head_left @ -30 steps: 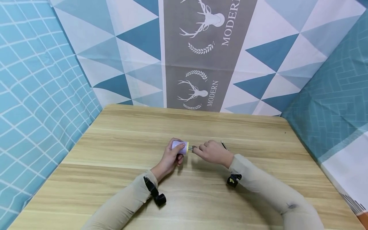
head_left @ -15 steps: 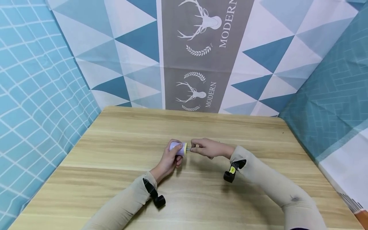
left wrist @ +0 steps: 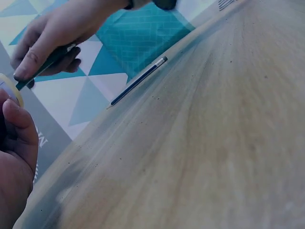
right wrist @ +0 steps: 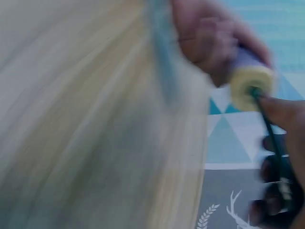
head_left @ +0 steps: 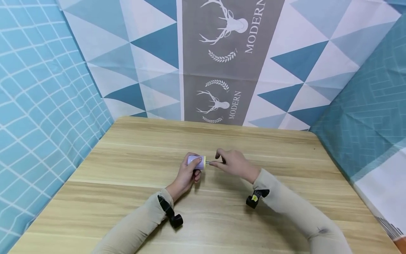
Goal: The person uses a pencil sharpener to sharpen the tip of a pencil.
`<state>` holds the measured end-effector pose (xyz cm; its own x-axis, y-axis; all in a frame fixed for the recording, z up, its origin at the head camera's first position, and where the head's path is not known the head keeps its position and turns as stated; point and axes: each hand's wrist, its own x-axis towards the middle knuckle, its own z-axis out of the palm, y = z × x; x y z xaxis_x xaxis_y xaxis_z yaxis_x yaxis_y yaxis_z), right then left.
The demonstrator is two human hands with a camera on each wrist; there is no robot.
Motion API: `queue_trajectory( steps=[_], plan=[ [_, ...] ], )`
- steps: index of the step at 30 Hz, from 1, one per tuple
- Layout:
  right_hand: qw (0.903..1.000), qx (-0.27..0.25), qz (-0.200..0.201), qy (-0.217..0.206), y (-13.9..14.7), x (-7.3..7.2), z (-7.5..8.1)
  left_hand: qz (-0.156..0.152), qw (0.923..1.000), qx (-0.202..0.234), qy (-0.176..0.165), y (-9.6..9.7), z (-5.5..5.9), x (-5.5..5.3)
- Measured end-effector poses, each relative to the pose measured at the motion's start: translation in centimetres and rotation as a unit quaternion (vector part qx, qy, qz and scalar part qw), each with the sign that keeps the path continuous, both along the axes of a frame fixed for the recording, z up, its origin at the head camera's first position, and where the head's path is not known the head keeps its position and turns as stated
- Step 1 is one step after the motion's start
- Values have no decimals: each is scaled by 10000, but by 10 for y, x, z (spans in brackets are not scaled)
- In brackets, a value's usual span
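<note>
My left hand point(head_left: 187, 173) grips a small purple cylinder with a yellow end point(head_left: 201, 163), which looks like a pencil sharpener. A dark green pencil point(right wrist: 269, 131) has its tip in the hole of the yellow end, as the right wrist view shows. My right hand point(head_left: 237, 164) holds this pencil, the thumb laid along it and the fingers curled behind. Its silver ferrule shows low in that view. In the left wrist view the left fingers hide most of the cylinder. Both hands are above the table.
A second pencil point(left wrist: 138, 82), dark blue, lies on the wooden table point(head_left: 152, 204), right of the hands; in the head view the right hand hides it. Patterned cloths point(head_left: 152, 67) hang along the table's back and sides.
My right hand has turned about the pencil, fingers rolling over and the index finger now raised from the thumb. The left hand keeps its hold on the cylinder almost in place.
</note>
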<state>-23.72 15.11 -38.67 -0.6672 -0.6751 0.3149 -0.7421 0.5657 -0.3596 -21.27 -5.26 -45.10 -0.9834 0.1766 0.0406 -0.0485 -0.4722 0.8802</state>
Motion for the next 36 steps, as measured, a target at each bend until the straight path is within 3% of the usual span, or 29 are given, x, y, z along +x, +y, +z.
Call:
queue_trajectory(
  steps=[1,3,6,8,10,13,16,21,23,26,29,31,33,36],
  plan=[
    [9953,165,-12,954,-1,1,-3,27,10000,-4,-17,-1,0,0],
    [9693,345,173,2429,-3,2,-10,25,10000,-2,-32,-2,1,0],
    [9196,592,415,3862,-4,0,-19,-31,10000,-4,-35,-3,1,0],
    [8945,756,479,4380,-5,-1,-21,-69,10000,12,-65,-3,2,0],
    [8811,960,509,4603,-6,-2,-22,-67,9999,12,-127,-3,2,0],
    [8869,1181,659,4417,-7,-2,-20,-37,9996,52,-266,-2,3,0],
    [9174,1165,828,3714,-7,-1,-18,-71,9991,136,-393,0,2,0],
    [9757,677,1005,1827,-7,-3,-8,-161,9983,245,-503,2,0,2],
    [9873,569,1076,1022,-9,-5,-5,-127,9982,214,-555,2,-1,3],
    [9931,513,1037,-207,-13,-7,2,-101,9978,103,-644,1,-1,3],
    [9854,492,741,-1454,-16,-10,11,-142,9977,79,-659,0,0,1],
    [9694,402,441,-2381,-16,-11,17,-182,9977,117,-642,0,1,0],
    [9407,225,167,-3381,-16,-13,21,-223,9976,198,-627,0,2,0],
    [8764,-157,-98,-4812,-14,-16,23,-284,9977,284,-550,1,2,1]
  ],
)
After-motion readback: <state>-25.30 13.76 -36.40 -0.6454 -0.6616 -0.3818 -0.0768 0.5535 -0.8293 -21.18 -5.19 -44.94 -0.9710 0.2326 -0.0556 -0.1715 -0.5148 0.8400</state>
